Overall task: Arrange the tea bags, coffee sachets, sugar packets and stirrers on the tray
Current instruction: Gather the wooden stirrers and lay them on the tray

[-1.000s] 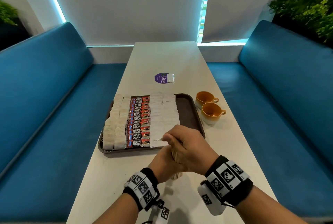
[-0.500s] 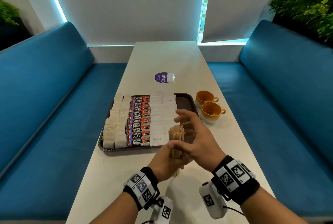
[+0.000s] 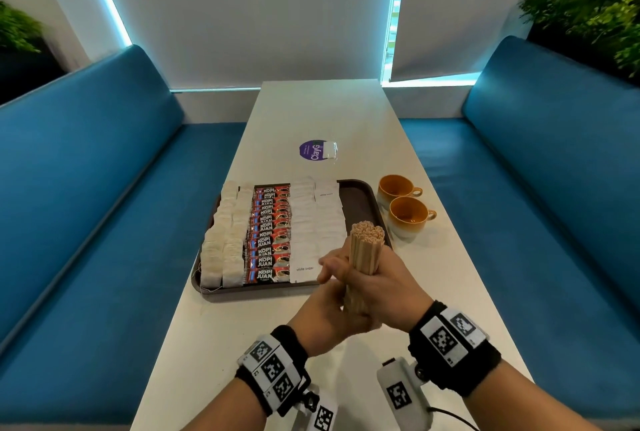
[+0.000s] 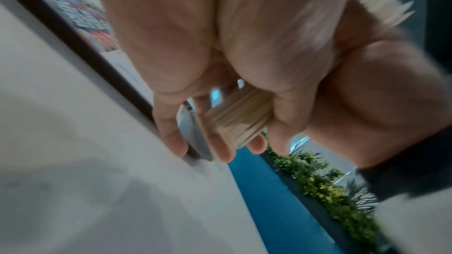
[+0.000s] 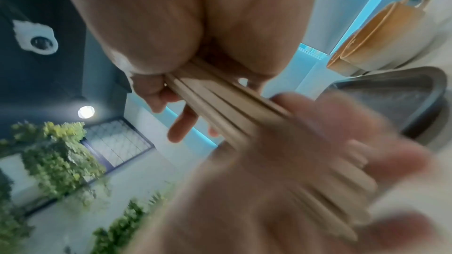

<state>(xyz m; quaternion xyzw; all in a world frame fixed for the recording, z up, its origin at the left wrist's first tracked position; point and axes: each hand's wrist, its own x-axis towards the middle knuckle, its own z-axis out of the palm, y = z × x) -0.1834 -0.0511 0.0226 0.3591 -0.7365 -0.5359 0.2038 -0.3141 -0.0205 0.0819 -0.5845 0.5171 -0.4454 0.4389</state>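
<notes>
I hold a bundle of wooden stirrers (image 3: pixel 367 243) upright just before the near right corner of the dark brown tray (image 3: pixel 375 202). My left hand (image 3: pixel 325 314) grips the bundle's lower part and my right hand (image 3: pixel 379 286) wraps round its middle. The stirrers (image 4: pixel 239 121) show between my fingers in the left wrist view, and the right wrist view also shows the stirrers (image 5: pixel 220 107). On the tray lie columns of tea bags (image 3: pixel 225 240), red coffee sachets (image 3: pixel 270 233) and white sugar packets (image 3: pixel 315 222). The tray's right strip is bare.
Two orange cups (image 3: pixel 394 188) (image 3: pixel 410 214) stand right of the tray on the white table (image 3: pixel 322 111). A purple round sticker (image 3: pixel 311 150) lies beyond the tray. Blue benches (image 3: pixel 104 188) run along both sides, with plants in the far corners.
My right hand left the top of the bundle, opened beside it, and now grips the stirrers round the middle. The bundle stands slightly higher.
</notes>
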